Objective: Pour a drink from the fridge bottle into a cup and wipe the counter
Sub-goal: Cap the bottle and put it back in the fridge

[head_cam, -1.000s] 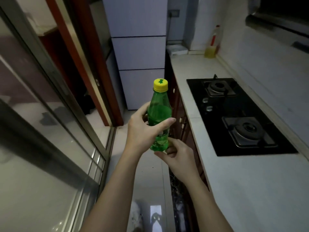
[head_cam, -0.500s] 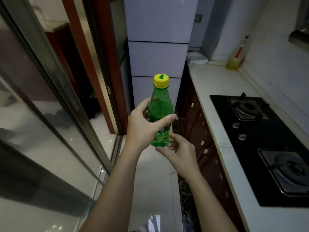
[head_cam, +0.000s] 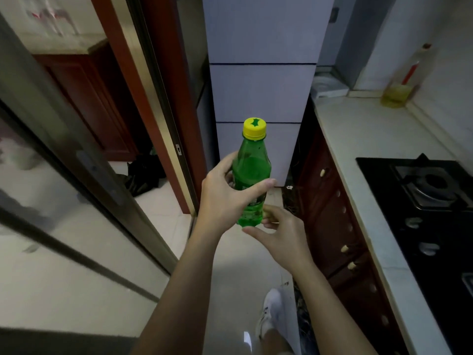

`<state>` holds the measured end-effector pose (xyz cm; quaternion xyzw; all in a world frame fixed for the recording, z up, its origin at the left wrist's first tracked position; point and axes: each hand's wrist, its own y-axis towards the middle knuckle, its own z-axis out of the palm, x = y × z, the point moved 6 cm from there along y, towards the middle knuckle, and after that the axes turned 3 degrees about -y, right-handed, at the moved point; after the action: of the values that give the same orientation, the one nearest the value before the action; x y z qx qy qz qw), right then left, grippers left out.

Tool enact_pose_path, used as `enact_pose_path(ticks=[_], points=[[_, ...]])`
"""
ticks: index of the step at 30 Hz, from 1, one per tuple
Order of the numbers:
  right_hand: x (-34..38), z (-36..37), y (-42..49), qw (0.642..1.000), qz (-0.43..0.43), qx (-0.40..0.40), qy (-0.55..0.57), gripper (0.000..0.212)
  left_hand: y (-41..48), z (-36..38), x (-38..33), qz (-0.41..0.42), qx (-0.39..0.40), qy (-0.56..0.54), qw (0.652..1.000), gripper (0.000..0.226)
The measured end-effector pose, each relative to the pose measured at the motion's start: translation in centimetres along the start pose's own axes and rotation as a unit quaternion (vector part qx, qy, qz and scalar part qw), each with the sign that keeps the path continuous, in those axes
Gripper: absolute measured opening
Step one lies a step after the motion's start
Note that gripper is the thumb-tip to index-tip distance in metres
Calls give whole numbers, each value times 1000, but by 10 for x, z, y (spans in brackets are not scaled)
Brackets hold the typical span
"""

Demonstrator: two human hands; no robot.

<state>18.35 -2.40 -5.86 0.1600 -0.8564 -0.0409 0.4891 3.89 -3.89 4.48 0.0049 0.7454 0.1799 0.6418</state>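
Upright in mid-air above the kitchen floor, a green bottle [head_cam: 252,175] with its yellow cap [head_cam: 254,128] screwed on is held out in front of a person standing in a narrow galley kitchen. The left hand [head_cam: 225,198] grips the bottle round its middle, thumb across the near side and fingers wrapped behind. The right hand [head_cam: 279,231] cups the base from below, thumb stretched under the foot and fingers curled against its far side. Behind the bottle stands a white fridge [head_cam: 261,85], all its doors closed. To the right runs a pale counter [head_cam: 358,129] over dark red cabinets [head_cam: 330,201], with a black gas stove [head_cam: 422,201] set into it and a bottle of yellow oil [head_cam: 399,90] at the far corner by the wall. A sliding glass door [head_cam: 64,201] lines the left side, and one white shoe [head_cam: 271,311] shows on the tiles below.
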Motion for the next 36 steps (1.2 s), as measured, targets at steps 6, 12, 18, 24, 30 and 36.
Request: enact_pose_path(ticks=[6,12,18,24,30,36], points=[[-30,-13,98,1000,-5,13,2,38,90,25,19,8,-10,-1,1000,50],[-61,-40,200,1000,-4,24,5,40,192,70,29,19,1,12,1000,44],[-98,-56,271,1000,15,25,2,32,261,104,49,21,13,7,1000,43],[-123,-48,331,999,26,47,8,32,323,115,79,13,18,27,999,47],[-144,-30,404,997,32,59,-32,35,396,115,115,7,31,27,999,55],[-153,-8,504,996,42,53,-57,41,496,103,138,9,41,9,999,54]])
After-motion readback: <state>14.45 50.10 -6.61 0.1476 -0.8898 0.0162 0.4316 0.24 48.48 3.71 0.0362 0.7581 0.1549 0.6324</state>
